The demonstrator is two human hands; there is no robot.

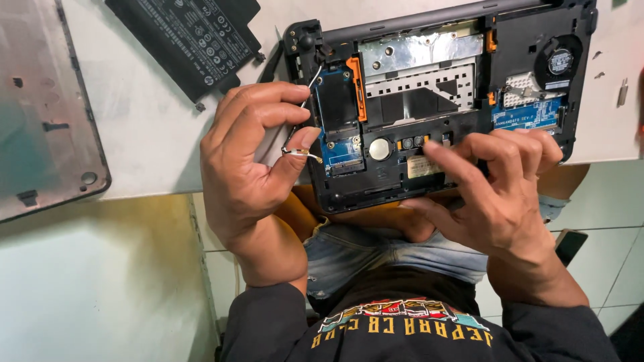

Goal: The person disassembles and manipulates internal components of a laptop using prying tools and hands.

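Black opened laptop (436, 100) under both hands, left hand (248, 161) at its edge.

The opened laptop (429, 100) shows matt black plastic, crinkled shiny foil (419, 50) and a glossy blue circuit board (526, 114), beside a matt black battery (184, 37) on the smooth white desk (147, 127).

So here's the count: one opened-up black laptop chassis (469, 87) top centre, one flat black rectangular battery pack (184, 40) upper left, one grey metal bottom cover panel (40, 107) at the far left edge. One round silver coin cell (380, 149), one black circular fan (559, 62) upper right. Two bare hands, left hand (251, 161) and right hand (500, 194).
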